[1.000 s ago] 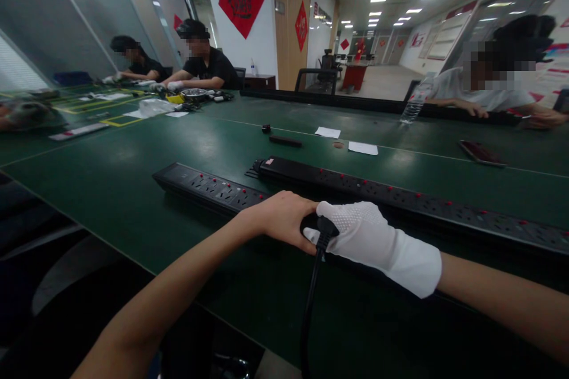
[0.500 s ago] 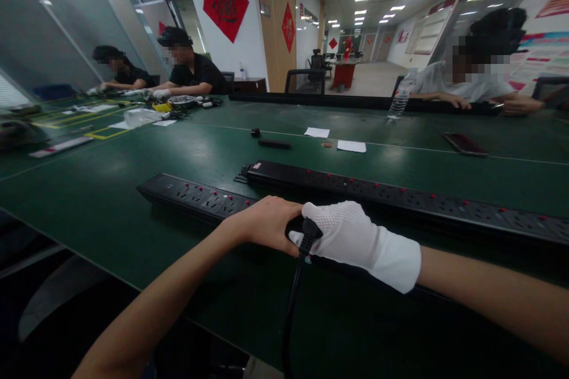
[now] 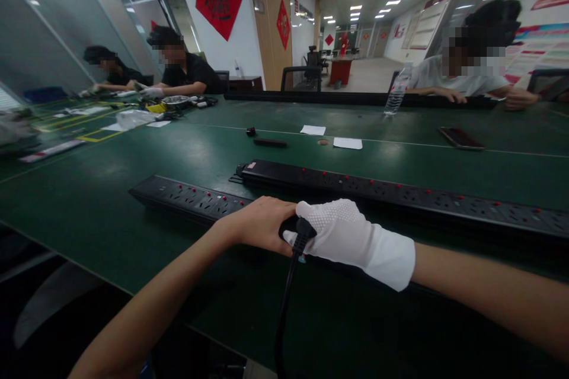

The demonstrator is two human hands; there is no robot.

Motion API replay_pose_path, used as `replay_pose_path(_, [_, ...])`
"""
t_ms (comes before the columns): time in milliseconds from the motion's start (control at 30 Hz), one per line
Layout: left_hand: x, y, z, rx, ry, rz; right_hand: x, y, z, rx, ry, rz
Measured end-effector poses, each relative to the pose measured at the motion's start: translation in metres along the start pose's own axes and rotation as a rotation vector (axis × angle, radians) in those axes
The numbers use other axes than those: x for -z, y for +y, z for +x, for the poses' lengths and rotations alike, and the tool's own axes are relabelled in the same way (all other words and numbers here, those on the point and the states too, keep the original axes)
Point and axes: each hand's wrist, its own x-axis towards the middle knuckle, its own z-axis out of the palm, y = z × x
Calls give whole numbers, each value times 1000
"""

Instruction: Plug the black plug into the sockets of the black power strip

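A long black power strip (image 3: 198, 200) with sockets and small red parts lies on the green table, running beneath both hands. My bare left hand (image 3: 262, 226) is closed over its middle, fingers wrapped round the far side. Against it, my right hand (image 3: 338, 228), in a white dotted glove, is closed around a black power plug (image 3: 304, 231). The plug's cable (image 3: 285, 308) drops toward the table's near edge. Whether the plug's pins sit in a socket is hidden by the hands.
A second, longer power strip (image 3: 377, 190) lies just beyond. Farther off are a small black bar (image 3: 270, 143), white papers (image 3: 348, 143), a phone (image 3: 460, 138) and a water bottle (image 3: 397, 92). Co-workers sit at the far left and across at right.
The whole view has shifted slightly, with objects appearing a little farther left. Both hands keep their hold on the strip and the plug.
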Motion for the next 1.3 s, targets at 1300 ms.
replay_pose_path(1300, [0,2,0,-2,2,14,1,0,0,-21,-29,47])
